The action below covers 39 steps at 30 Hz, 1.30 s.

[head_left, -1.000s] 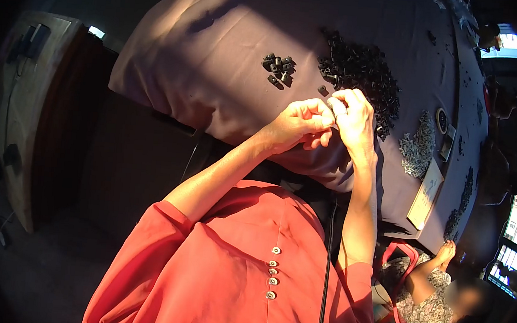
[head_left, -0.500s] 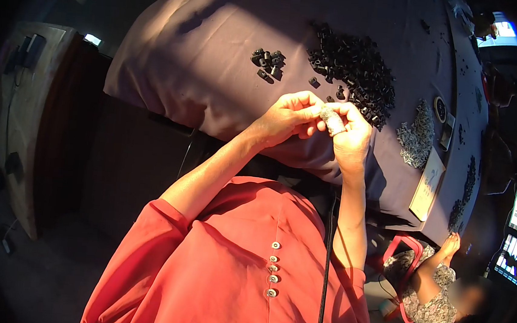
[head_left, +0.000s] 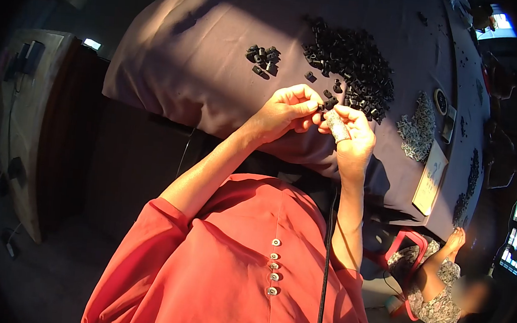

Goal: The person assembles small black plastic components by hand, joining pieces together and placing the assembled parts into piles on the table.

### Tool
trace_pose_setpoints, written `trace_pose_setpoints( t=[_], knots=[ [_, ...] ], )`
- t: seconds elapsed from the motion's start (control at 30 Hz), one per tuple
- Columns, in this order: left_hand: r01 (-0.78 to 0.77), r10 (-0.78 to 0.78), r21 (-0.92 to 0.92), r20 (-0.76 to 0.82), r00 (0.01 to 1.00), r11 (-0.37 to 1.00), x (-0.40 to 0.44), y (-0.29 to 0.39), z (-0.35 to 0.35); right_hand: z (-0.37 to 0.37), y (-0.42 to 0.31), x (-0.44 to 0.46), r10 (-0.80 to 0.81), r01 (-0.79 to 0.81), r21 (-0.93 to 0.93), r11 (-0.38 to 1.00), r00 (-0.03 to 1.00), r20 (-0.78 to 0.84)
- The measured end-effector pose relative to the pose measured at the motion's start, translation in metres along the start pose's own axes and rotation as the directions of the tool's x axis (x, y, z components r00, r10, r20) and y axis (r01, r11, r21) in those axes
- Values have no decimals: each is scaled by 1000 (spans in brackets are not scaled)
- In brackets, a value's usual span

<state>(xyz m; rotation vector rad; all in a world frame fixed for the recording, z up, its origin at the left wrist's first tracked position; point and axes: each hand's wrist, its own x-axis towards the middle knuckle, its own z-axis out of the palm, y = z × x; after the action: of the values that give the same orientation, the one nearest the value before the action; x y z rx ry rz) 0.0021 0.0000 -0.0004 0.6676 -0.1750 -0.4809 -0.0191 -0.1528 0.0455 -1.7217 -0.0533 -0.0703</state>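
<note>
And here it is, a small black piece (head_left: 320, 108), right between your two hands, just above the near edge of the desk (head_left: 211, 73)! Your left hand (head_left: 290, 110) has thumb and fingers pinched on it. Over to your right hand (head_left: 353, 135): fingers curled in close beside the piece, a pale speckled wrap (head_left: 338, 127) around the thumb. Whether those right fingers grip the piece too, you can't tell at this size.

Just beyond your fingers, a few loose black pieces (head_left: 330, 100) lie on the cloth, and behind them spreads the big black heap (head_left: 354, 66). To its left sits a little black cluster (head_left: 261, 60), well apart, catching the sun, with one lone black piece (head_left: 311, 76) between the two groups.

Out to the right now: a pale grey heap (head_left: 417, 131), a round dark-faced object (head_left: 440, 102) near it, and a light board (head_left: 430, 178) lying towards the desk's near edge. Farther right runs a dark strip of small pieces (head_left: 467, 190), and at its near end there's a co-worker's hand (head_left: 456, 238), with a red chair (head_left: 402, 243) below.
</note>
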Motion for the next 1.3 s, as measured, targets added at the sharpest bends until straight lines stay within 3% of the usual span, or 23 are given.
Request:
trace_pose_setpoints(
  t=[0.53, 0.73, 1.3],
  knots=[
    [18, -18, 65, 4, 1000, 998, 0, -1, 0, 2, 10, 4, -39, 41, -66, 997, 999, 32],
    [8, -11, 95, 29, 1000, 995, 0, 0, 1, 0, 10, 2, 51, -58, 137, 989, 997, 56],
    [12, -39, 162, 166, 985, 987, -2, 1, 2, -12, 31, 3, 106, -185, 330, 926, 964, 243]
  ],
)
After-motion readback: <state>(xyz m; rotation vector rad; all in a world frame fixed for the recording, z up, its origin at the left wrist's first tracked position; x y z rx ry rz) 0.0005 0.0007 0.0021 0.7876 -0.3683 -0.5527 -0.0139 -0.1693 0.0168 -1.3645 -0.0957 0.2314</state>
